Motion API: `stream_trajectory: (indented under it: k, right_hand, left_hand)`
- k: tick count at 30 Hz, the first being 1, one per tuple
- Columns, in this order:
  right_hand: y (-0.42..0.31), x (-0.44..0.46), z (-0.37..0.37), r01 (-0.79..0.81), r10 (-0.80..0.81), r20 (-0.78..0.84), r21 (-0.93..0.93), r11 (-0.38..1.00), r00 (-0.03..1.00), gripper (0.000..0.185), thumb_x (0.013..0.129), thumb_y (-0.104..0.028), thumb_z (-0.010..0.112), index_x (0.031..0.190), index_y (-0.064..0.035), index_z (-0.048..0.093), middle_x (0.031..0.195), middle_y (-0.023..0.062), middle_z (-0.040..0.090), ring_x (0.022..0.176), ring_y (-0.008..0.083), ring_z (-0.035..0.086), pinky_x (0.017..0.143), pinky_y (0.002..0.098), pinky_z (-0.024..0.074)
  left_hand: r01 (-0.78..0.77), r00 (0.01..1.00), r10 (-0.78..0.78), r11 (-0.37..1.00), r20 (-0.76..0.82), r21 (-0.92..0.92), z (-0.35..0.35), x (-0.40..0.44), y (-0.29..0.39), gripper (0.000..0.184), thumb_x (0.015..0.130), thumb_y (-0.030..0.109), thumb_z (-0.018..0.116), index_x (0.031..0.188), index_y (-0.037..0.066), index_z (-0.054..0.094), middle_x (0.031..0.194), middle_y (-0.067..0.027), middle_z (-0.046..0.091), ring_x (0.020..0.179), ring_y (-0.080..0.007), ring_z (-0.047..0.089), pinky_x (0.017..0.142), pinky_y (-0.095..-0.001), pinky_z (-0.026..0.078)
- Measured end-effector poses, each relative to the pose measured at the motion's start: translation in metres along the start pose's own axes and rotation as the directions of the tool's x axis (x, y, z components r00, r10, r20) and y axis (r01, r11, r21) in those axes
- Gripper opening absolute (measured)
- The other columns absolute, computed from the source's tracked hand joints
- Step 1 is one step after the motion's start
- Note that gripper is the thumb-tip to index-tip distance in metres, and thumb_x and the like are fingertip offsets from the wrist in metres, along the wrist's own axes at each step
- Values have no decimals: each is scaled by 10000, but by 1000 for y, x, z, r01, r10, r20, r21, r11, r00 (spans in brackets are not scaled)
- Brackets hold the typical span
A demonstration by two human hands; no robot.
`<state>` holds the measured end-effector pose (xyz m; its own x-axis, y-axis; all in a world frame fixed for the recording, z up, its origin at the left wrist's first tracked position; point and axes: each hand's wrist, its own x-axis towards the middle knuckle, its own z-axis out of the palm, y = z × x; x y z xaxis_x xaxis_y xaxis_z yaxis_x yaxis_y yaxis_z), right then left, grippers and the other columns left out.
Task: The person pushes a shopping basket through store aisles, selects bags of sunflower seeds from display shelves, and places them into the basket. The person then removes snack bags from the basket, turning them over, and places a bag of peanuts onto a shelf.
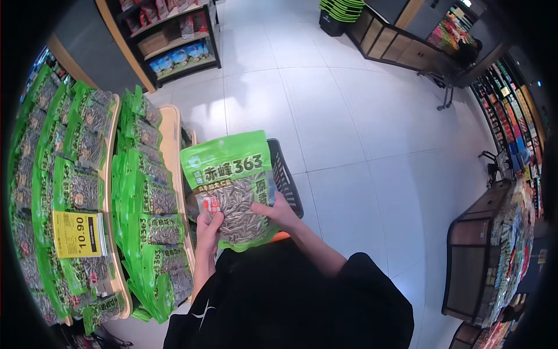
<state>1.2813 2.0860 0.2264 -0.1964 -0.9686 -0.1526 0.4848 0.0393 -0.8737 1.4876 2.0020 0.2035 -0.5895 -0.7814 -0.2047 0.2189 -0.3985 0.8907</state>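
Observation:
A green bag of sunflower seeds (232, 198) is held upright in front of me, its printed face and clear window toward the camera. My left hand (208, 228) grips its lower left edge, thumb on the front. On the lower right side, my right hand (278, 213) has its thumb pressed over the window; the other fingers are hidden behind the bag. Partly covered by the bag is a dark shopping basket (285, 180). Matching seed bags (154, 198) fill the shelf to my left.
A yellow price tag (78, 234) hangs on the left shelf's edge. Ahead stands a dark shelf unit (174, 43) with packets. Green baskets (342, 10) are stacked farther off. To the right is a goods-filled bin (472, 256). Pale floor tiles (360, 116) run between.

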Motion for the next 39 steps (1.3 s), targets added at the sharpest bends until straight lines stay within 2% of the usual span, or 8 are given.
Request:
stream_trajectory:
  k: [12,14,17,20,21,23,27,39]
  right_hand:
    - [3,-8,-12,12,-14,19,68,998,1000,333,886,-154,690,1170,-1,605,1058,50,659,951,120,611,855,302,491]
    - [1,-10,-10,-21,23,-19,102,995,1000,314,889,-147,684,1160,-7,610,1047,50,661,941,126,617,852,304,499]
    - [8,-8,-13,-23,26,-32,100,995,999,328,895,-145,675,1181,-3,599,1067,53,659,944,132,624,829,307,514]
    - [9,-8,-13,-41,37,20,228,973,999,365,889,-142,683,1210,-5,575,1087,56,652,942,141,629,831,319,520]
    - [12,-9,-12,-55,48,34,230,972,998,365,889,-142,683,1210,-5,575,1087,56,652,942,141,629,831,319,520]
    - [14,-8,-14,-68,78,-38,217,974,996,386,887,-147,686,1224,-7,559,1090,56,645,947,144,627,832,320,522]
    - [14,-8,-17,-100,96,29,235,967,995,390,887,-141,685,1224,1,551,1099,63,640,973,143,619,840,320,519]
    - [7,-12,-19,-80,70,53,212,974,996,411,891,-168,677,1237,14,550,1133,79,643,1006,157,619,887,315,495]
  left_hand:
    - [-43,999,43,999,-2,-27,13,-5,-1,605,898,245,660,1388,-2,405,1318,-108,548,1202,-223,525,1035,-361,377]
    - [-71,997,75,991,32,-113,22,-9,6,639,874,236,684,1392,-3,396,1313,-112,551,1199,-233,533,1037,-366,384]
    - [-28,1000,27,996,-9,-83,18,-10,-2,674,823,209,743,1371,-8,418,1272,-107,572,1158,-212,555,1008,-359,408]
    - [-4,1000,5,997,12,-81,18,-12,0,616,810,160,755,1328,-11,467,1228,-106,601,1106,-195,585,964,-341,445]
    - [-8,1000,8,997,-6,-81,17,-15,0,616,810,160,755,1328,-11,467,1228,-106,601,1106,-195,585,964,-341,445]
    - [5,1000,-5,1000,1,-31,17,-14,2,557,808,140,760,1281,-18,512,1178,-100,630,1049,-179,613,924,-329,472]
    - [-7,1000,7,1000,-26,-8,21,-17,4,515,807,123,755,1250,-23,537,1149,-95,645,1025,-165,619,913,-326,479]
    - [-114,990,114,993,-80,7,33,-19,0,411,816,129,741,1174,-16,602,1063,-73,679,938,-139,636,852,-300,495]
